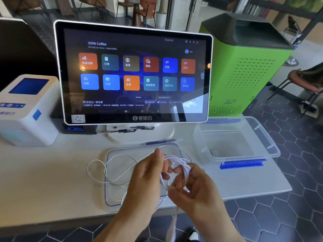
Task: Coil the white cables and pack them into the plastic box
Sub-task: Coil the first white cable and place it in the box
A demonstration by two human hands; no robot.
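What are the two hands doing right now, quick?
Left hand: closed, pinching the coiled white cable.
Right hand: closed, fingers curled around the same cable bundle.

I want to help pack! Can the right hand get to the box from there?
Probably yes. The box sits open on the table just right of the right hand, with nothing between them. But that hand's fingers are busy holding the cable.
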